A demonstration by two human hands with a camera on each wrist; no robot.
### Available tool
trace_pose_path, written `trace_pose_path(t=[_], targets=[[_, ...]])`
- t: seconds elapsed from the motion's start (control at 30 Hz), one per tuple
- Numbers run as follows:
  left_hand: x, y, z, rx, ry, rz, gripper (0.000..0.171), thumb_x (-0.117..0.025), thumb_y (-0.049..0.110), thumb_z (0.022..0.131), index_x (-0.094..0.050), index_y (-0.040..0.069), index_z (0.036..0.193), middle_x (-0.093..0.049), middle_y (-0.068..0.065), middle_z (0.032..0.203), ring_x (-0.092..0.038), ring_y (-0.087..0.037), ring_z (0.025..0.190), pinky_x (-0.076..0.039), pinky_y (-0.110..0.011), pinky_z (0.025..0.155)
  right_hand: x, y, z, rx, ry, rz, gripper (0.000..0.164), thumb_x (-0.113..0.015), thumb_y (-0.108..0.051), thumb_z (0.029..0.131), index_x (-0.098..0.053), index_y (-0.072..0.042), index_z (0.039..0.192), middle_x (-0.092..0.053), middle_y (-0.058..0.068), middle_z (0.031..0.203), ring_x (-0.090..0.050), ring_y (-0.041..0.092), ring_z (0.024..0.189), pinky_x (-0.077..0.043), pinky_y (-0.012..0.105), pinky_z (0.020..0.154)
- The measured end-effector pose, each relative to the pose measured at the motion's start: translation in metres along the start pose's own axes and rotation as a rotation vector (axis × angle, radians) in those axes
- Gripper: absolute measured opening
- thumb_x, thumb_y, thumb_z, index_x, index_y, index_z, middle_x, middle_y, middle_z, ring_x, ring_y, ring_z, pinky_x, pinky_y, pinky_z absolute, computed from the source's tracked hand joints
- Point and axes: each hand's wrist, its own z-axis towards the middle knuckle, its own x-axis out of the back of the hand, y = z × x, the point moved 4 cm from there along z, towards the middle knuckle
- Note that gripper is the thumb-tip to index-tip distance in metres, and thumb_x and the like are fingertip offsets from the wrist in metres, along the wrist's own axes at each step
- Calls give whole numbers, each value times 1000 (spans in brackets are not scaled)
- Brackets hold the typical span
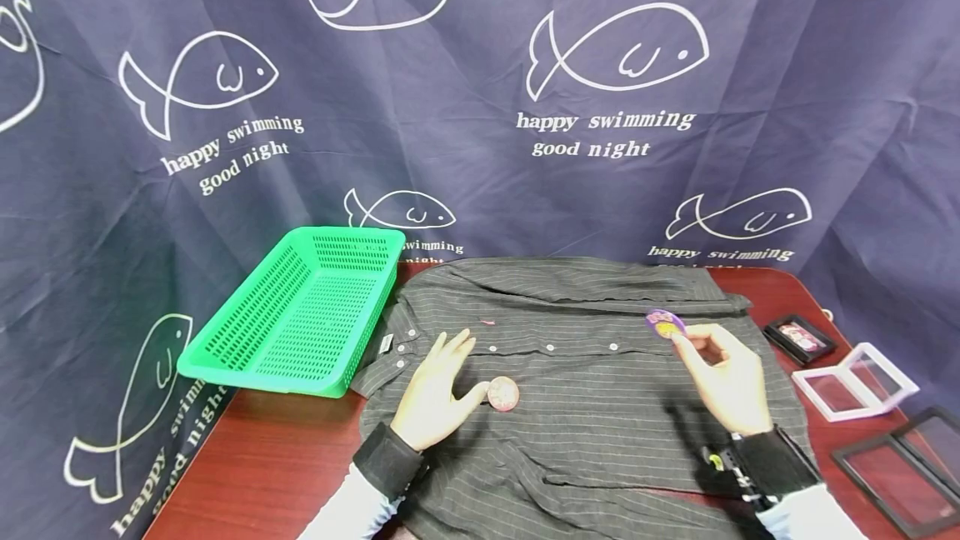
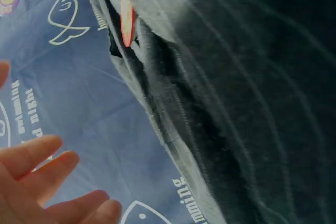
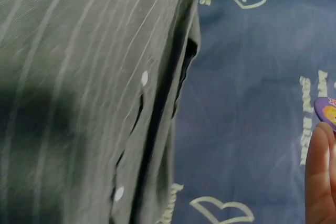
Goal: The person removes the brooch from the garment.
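A dark grey pinstriped shirt (image 1: 585, 407) lies spread over the table, its collar to the left and a row of white buttons across it. My right hand (image 1: 723, 373) pinches a round purple badge (image 1: 664, 324) with a yellow picture, held above the shirt's right part; the badge also shows at the right edge of the right wrist view (image 3: 328, 113). Over the shirt's left part, my left hand (image 1: 438, 394) has its fingers spread and holds nothing. Beside its thumb lies a round pink badge (image 1: 503, 394), seen nearly edge-on in the left wrist view (image 2: 127, 20).
At the left, a green plastic basket (image 1: 341, 357) stands next to the collar. Along the right side of the reddish table (image 1: 772, 290) lie a small black case (image 1: 801, 338), an open white frame (image 1: 855, 382) and an open black frame (image 1: 900, 473). A blue fish-print curtain (image 1: 480, 132) hangs behind.
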Motion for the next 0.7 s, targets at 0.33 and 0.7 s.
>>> trace_pose_path(t=[0.33,0.7], targets=[[-10,-10,-11,31,-186,57,82,-67,58,83,-47,8,145,-42,-12,154,-31,-54,140,-33,-59,112,38,35,-9,-148,56,-21,10,-72,2,83,-64,2,91,-59,-35,66,-58,-16,59,-41,5,55],[-11,-15,-19,109,-424,81,91,-63,65,81,-40,10,150,-33,-13,159,-22,-53,144,-27,-60,114,86,74,-16,-216,18,-172,5,-67,-10,89,-63,-8,87,-53,-45,64,-54,-21,54,-38,5,52]])
